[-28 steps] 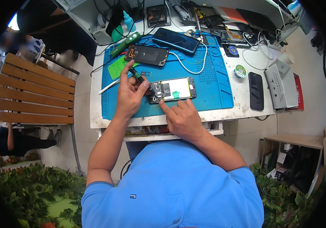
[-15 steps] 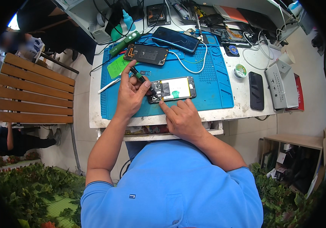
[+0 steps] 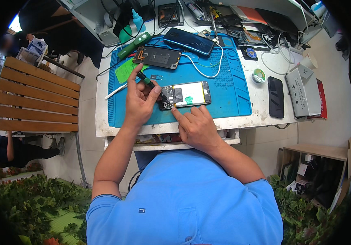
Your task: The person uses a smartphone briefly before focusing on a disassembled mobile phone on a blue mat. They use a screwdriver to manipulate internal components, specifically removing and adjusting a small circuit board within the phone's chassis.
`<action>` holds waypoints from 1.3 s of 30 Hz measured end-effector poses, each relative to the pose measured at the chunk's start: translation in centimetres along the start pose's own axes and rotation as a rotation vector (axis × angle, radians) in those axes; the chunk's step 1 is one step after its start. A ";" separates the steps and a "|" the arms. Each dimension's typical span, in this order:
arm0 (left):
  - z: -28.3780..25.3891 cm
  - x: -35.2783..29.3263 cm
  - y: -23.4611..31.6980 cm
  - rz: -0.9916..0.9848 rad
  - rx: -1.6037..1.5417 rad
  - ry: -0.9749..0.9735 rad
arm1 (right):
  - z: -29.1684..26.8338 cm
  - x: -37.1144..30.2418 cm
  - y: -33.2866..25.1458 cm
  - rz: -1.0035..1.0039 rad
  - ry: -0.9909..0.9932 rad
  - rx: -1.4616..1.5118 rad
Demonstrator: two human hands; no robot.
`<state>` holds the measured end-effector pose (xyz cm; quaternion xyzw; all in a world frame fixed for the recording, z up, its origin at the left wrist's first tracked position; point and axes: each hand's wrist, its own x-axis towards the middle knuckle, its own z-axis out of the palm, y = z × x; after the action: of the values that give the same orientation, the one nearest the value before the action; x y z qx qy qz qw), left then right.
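Observation:
On the blue work mat [image 3: 228, 100] lies an opened phone [image 3: 192, 94], its white battery and dark circuit board exposed. My left hand [image 3: 140, 101] is closed around a green and black screwdriver [image 3: 149, 82], tilted with its dark lower end over the board at the phone's left part. The exact tip is too small to make out. My right hand [image 3: 198, 126] rests at the near side, index finger stretched to the phone's lower edge, other fingers loosely bent, nothing held. Beyond the phone lie a dark phone back cover [image 3: 158, 57] and a small card tray [image 3: 156, 77].
A blue phone [image 3: 189, 42], a white cable [image 3: 212, 76] and a green handheld device [image 3: 134, 46] lie toward the back. On the right are a round tin [image 3: 259, 76], a black phone [image 3: 276, 98] and a white box [image 3: 303, 94]. A white pen-like tool [image 3: 117, 91] lies left.
The screwdriver and my left hand have shifted very slightly. My right hand and the opened phone stay where they were.

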<state>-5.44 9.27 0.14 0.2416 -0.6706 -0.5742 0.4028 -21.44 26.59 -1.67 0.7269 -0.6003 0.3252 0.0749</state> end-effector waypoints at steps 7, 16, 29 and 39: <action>0.0 -1.3 0.0 0.223 0.163 -0.009 | -0.1 0.1 0.0 0.000 -0.005 -0.008; -0.1 -1.7 -0.7 0.324 0.238 -0.059 | 0.0 0.1 -0.1 0.002 -0.012 -0.010; -0.2 -1.9 -0.5 0.378 0.302 -0.060 | -0.2 0.1 -0.1 0.005 -0.033 -0.039; 0.0 -1.5 -0.6 0.538 0.374 -0.095 | -0.3 0.2 -0.2 0.008 -0.034 -0.037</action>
<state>-4.67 10.33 -0.82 0.0986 -0.8221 -0.3251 0.4570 -21.34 26.61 -1.30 0.7283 -0.6104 0.3019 0.0767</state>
